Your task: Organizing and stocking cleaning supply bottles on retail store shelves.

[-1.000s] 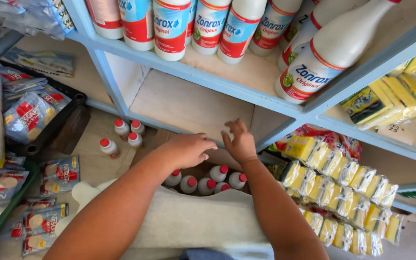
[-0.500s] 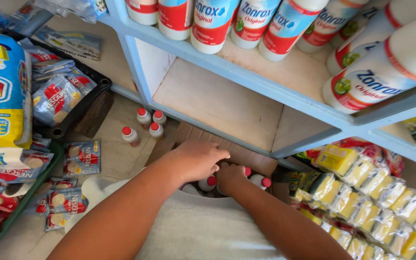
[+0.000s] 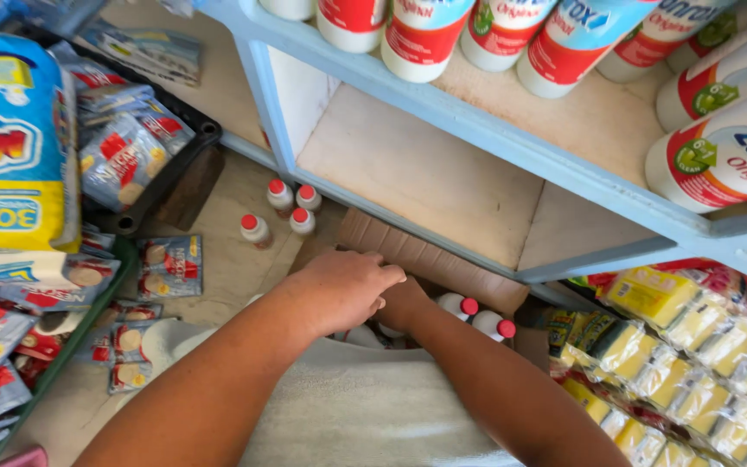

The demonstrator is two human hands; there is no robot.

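Observation:
A brown cardboard box [image 3: 425, 255] stands on the floor below a blue shelf unit, with small white bottles with red caps [image 3: 486, 322] inside. My left hand [image 3: 347, 290] lies palm down over the box's opening, fingers curled downward. My right hand [image 3: 406, 304] reaches in just under and beside it, and its fingers are hidden. I cannot make out what either hand grips. Several more of the small bottles [image 3: 280, 199] stand on the floor left of the box.
The bare lower shelf board [image 3: 425, 173] is right above the box. Big white bottles with red and blue labels [image 3: 425, 35] line the upper shelf. Yellow wrapped packets [image 3: 676, 337] fill the right. A black crate of sachets [image 3: 131, 156] and a blue-and-yellow pack [image 3: 10, 147] sit left.
Both hands have dropped from above the box down into its opening and come together. The view has moved closer and shifted toward the shelf.

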